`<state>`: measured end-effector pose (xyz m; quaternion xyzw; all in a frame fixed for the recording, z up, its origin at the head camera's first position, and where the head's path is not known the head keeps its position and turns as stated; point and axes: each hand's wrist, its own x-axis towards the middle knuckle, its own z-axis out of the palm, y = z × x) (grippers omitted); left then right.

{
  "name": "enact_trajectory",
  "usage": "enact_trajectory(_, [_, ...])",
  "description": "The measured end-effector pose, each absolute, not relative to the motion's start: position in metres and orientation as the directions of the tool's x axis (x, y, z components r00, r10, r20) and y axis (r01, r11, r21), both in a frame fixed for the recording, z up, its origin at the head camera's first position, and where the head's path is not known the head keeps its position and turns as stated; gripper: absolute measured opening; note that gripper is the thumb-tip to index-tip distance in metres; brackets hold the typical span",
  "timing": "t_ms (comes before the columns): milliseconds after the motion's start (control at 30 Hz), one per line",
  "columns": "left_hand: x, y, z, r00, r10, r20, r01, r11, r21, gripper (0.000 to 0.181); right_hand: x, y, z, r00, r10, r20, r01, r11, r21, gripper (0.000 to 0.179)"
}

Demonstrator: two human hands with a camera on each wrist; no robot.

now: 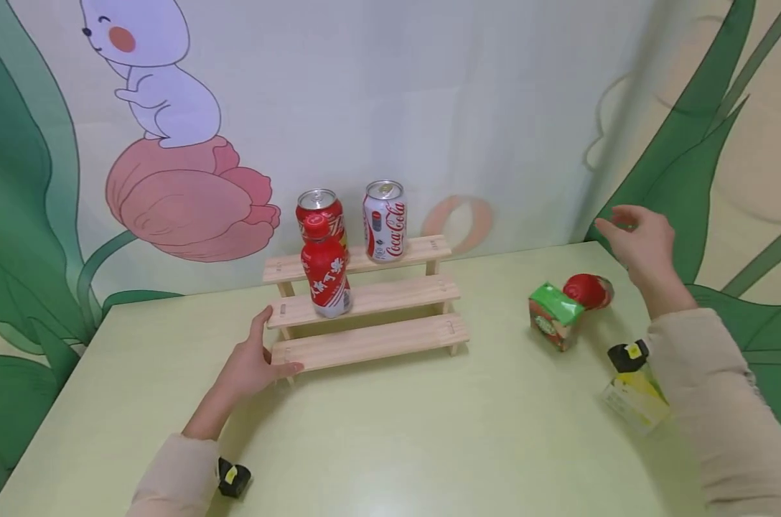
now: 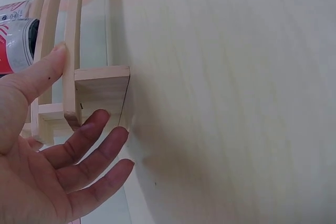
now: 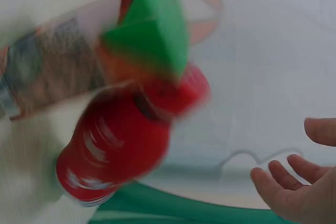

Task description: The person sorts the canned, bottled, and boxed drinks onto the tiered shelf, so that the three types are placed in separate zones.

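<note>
My left hand (image 1: 251, 366) grips the left end of a three-step wooden rack (image 1: 371, 345), its thumb on the lowest step. The left wrist view shows the other fingers loosely curved around that end. A red drink bottle (image 1: 326, 276) with a red cap stands on the middle step. On the top step are a red can (image 1: 318, 205), partly behind the bottle, and a white Coca-Cola can (image 1: 385, 222). My right hand (image 1: 642, 237) is raised with nothing in it, fingers loosely bent. Closest to it are a second red bottle (image 1: 587, 291) and a green-topped carton (image 1: 555, 316).
A yellow and white carton (image 1: 636, 402) stands on the table at the right, partly covered by the right sleeve (image 1: 707, 373). Black wrist cameras hang below each sleeve. Behind the table (image 1: 397, 431) rises a curtain printed with cartoons and leaves.
</note>
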<state>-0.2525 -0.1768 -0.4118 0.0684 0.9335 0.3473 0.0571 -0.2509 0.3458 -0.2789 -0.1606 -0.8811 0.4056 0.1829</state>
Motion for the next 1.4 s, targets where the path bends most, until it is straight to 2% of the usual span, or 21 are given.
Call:
enact_trajectory(133, [-0.252,-0.184,-0.408,-0.985,0.159,-0.069,0.074,0.746,0.662,0.112,-0.268,0.339,-0.281,-0.962,0.256,0.099,0.115,0.703,-0.702,0.060])
enact_trajectory(233, [-0.252,-0.185,-0.406,-0.984,0.163,-0.071,0.072,0.732,0.677,0.113,-0.275,0.338,-0.277,-0.993,0.116,0.025,0.074,0.772,-0.631,0.061])
enact_trajectory(467, [-0.255,-0.188,-0.405,-0.987,0.155,-0.042,0.088,0.740,0.667,0.111,-0.301,0.324,-0.273,-0.995,-0.031,-0.099,0.041,0.759,-0.650,0.059])
enact_trajectory(700, [-0.257,-0.185,-0.408,-0.986,0.158,-0.061,0.075,0.730,0.679,0.111,-0.346,0.329,-0.281,-0.990,-0.109,-0.084,-0.028,0.760,-0.649,0.053])
enact_trajectory(900, [-0.255,-0.186,-0.404,-0.987,0.142,-0.073,0.059,0.750,0.658,0.112,-0.370,0.347,-0.301,-0.979,-0.109,-0.171,0.028,0.761,-0.648,0.061])
enact_trajectory(1267, [-0.250,-0.183,-0.408,-0.983,0.163,-0.084,0.067,0.747,0.662,0.113,-0.379,0.369,-0.345,-0.988,0.083,-0.133,0.155,0.664,-0.731,0.069])
enact_trajectory(1400, [-0.250,-0.182,-0.408,-0.982,0.169,-0.079,0.075,0.747,0.661,0.113,-0.386,0.373,-0.360,-0.984,0.104,-0.142,0.176,0.643,-0.746,0.070])
